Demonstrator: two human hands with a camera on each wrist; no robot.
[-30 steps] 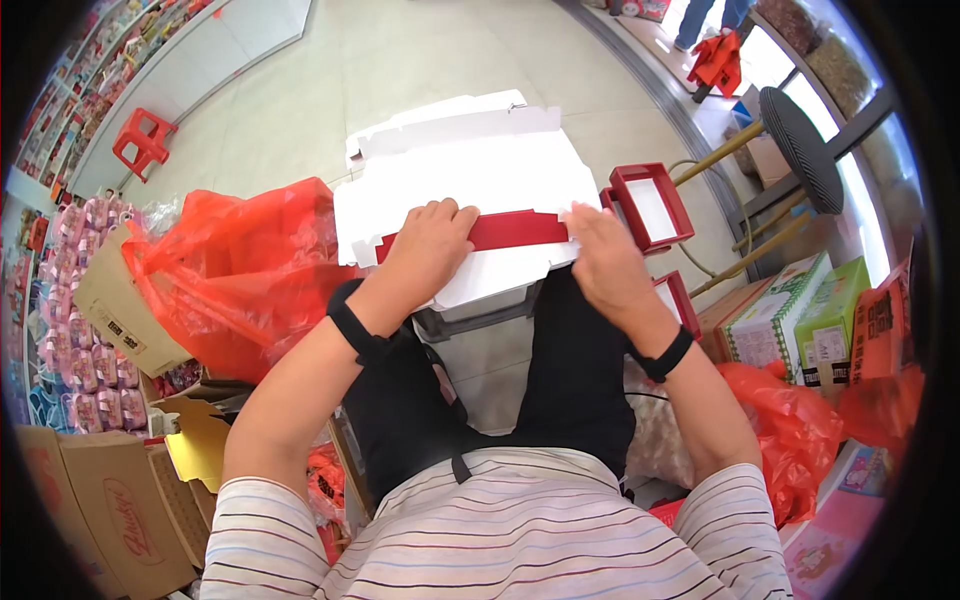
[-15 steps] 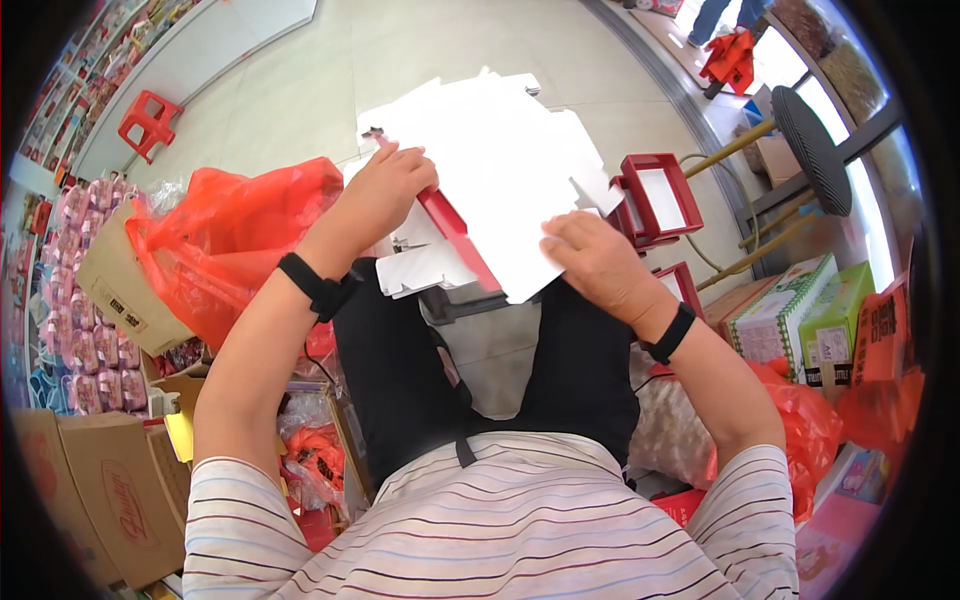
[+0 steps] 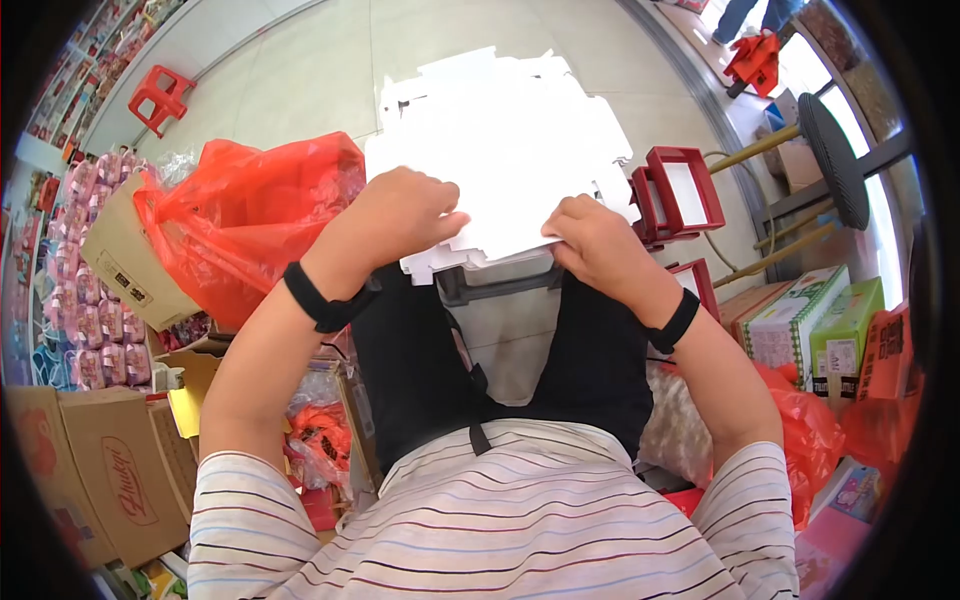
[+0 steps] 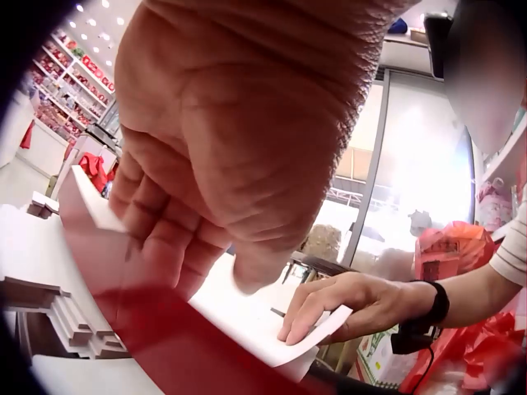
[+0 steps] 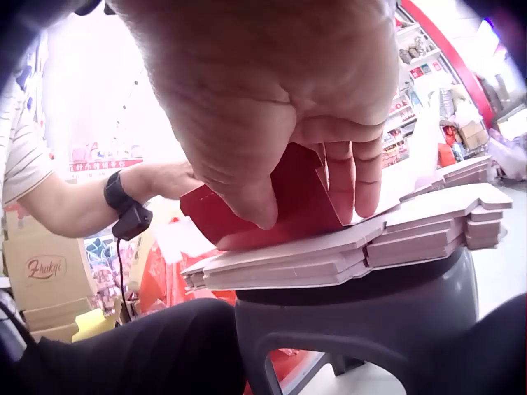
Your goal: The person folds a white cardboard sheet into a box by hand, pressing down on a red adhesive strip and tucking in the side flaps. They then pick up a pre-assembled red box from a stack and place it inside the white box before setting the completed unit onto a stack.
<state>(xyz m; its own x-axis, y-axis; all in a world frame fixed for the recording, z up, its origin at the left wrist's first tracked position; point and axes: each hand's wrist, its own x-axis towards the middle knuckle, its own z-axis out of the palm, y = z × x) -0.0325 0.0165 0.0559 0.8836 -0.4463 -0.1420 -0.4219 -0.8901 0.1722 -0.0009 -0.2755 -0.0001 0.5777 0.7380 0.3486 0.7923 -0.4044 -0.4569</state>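
Note:
A stack of flat die-cut box blanks lies on a grey plastic stool between the person's knees. The top box blank shows its white side in the head view; its red underside appears in both wrist views. My right hand pinches its near edge, thumb on the red face and fingers behind. My left hand is over the blank's left near part, thumb apart from the fingers. In the left wrist view, its fingers reach behind the raised red panel.
Red box trays with white insides stand to the right of the stack. A red plastic bag and a carton are on the left. Behind the trays stands a round stool; a small red stool is farther off.
The blank with the red strip has turned, and its white side now faces up over the stack. My left hand moved down and right; my right hand now pinches the near edge.

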